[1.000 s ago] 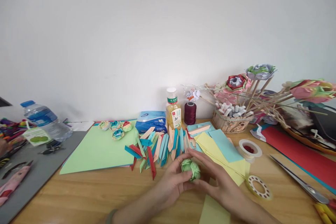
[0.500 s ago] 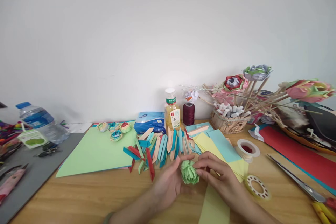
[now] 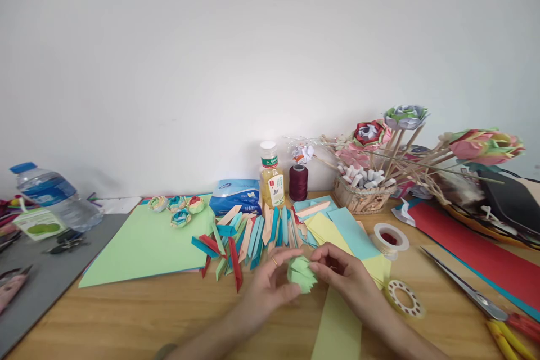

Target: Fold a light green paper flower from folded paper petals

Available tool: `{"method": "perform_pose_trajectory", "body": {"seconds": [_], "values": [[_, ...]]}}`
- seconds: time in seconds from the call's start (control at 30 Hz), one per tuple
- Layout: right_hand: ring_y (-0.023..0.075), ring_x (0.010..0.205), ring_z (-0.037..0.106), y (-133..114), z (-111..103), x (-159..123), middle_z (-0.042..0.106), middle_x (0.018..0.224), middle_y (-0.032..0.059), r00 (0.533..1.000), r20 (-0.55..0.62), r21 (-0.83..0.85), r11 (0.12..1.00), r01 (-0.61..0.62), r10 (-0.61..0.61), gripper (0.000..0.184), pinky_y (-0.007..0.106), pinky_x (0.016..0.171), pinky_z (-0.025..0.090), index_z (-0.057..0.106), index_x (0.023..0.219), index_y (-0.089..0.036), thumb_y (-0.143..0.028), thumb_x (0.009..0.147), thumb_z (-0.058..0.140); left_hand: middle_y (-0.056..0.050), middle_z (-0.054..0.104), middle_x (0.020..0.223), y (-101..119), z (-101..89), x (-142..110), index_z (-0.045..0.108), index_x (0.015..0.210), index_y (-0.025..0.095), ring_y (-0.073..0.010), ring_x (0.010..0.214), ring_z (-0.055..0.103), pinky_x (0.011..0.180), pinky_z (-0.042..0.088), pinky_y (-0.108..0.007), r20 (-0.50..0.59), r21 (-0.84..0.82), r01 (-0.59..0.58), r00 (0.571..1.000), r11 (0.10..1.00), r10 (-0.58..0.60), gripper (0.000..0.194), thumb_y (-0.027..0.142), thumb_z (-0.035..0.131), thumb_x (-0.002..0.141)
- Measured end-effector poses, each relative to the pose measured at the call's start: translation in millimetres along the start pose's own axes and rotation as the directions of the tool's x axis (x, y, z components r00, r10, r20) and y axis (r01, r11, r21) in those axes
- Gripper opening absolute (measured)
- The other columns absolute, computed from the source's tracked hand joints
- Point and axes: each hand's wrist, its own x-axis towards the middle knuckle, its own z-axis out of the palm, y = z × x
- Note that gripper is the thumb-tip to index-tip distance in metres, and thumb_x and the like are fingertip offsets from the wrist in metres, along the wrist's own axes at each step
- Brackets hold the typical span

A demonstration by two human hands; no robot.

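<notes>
A pale green folded-paper flower (image 3: 301, 274) is held up between both hands just above the wooden table. My left hand (image 3: 270, 281) curves around its left side, thumb below and fingers above. On the right, my right hand (image 3: 343, 270) pinches the flower's edge between thumb and fingertips. Behind the hands lie many folded paper strips (image 3: 248, 236) in blue, red, peach and green. Finished small paper flowers (image 3: 180, 217) rest on a light green sheet (image 3: 139, 247) to the left.
Yellow and blue paper sheets (image 3: 352, 230) lie behind my right hand. Further right are a thread spool (image 3: 390, 239), a tape roll (image 3: 404, 298) and scissors (image 3: 468, 287). A tissue pack (image 3: 235, 197), a bottle (image 3: 272, 180) and a basket (image 3: 365, 198) with paper flowers stand along the wall.
The green paper flower has been turned, so its petals face another way. My left thumb has moved to below the flower. The view has shifted slightly to the right.
</notes>
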Motion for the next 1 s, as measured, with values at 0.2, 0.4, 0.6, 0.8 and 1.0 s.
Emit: {"method": "perform_pose_trajectory", "body": {"seconds": [0.2,0.4,0.6,0.8,1.0], "values": [[0.0087,0.050,0.038,-5.3,-1.7,0.0,0.047,0.058,-0.0037,0.984,0.124,0.110,0.984,-0.143,0.130,0.034,0.020,0.046,0.031,0.061,0.070,-0.016,-0.050,0.071,0.062,-0.007,0.036,0.118,-1.6,0.2,-3.2,0.060,0.108,0.031,-0.0229,0.104,0.048,0.077,0.048,-0.032,-0.007,0.244,-0.185,0.981,0.952,0.193,0.033,0.029,0.064,0.075],[0.0076,0.047,0.037,-10.8,-5.0,0.1,0.051,0.057,-0.0031,0.955,0.204,0.164,0.955,-0.248,0.213,0.031,0.020,0.044,0.029,0.067,0.070,-0.015,-0.046,0.065,0.068,-0.005,0.039,0.114,3.2,4.8,-7.4,0.064,0.098,0.030,-0.0233,0.109,0.045,0.094,0.039,-0.039,-0.006,0.416,-0.243,0.963,0.877,0.270,0.024,0.021,0.059,0.077],[0.0120,0.058,0.050,-14.2,-6.1,-0.6,0.057,0.061,-0.0032,0.972,0.181,0.116,0.979,-0.171,0.148,0.019,0.023,0.058,0.039,0.064,0.067,-0.018,-0.036,0.066,0.068,-0.005,0.039,0.115,3.2,7.1,-8.1,0.063,0.099,0.031,-0.0239,0.111,0.044,0.096,0.038,-0.040,-0.021,0.437,-0.212,0.969,0.874,0.245,0.029,0.016,0.060,0.074],[0.0067,0.044,0.035,-16.1,-8.2,0.3,0.046,0.052,-0.0059,0.955,0.196,0.099,0.964,-0.245,0.223,0.015,0.020,0.043,0.027,0.064,0.068,-0.016,-0.030,0.066,0.063,-0.005,0.041,0.113,3.1,5.8,-6.8,0.064,0.099,0.033,-0.0235,0.111,0.044,0.097,0.037,-0.039,-0.045,0.461,-0.250,0.952,0.852,0.304,0.031,0.015,0.060,0.075],[0.0055,0.042,0.031,-19.3,-8.0,2.2,0.042,0.048,-0.0060,0.943,0.216,0.085,0.957,-0.278,0.255,0.016,0.020,0.041,0.023,0.062,0.062,-0.015,-0.031,0.064,0.063,-0.005,0.040,0.115,0.7,4.3,-9.0,0.064,0.101,0.034,-0.0239,0.112,0.044,0.097,0.037,-0.039,-0.015,0.507,-0.298,0.935,0.809,0.354,0.032,0.014,0.061,0.075]]}}
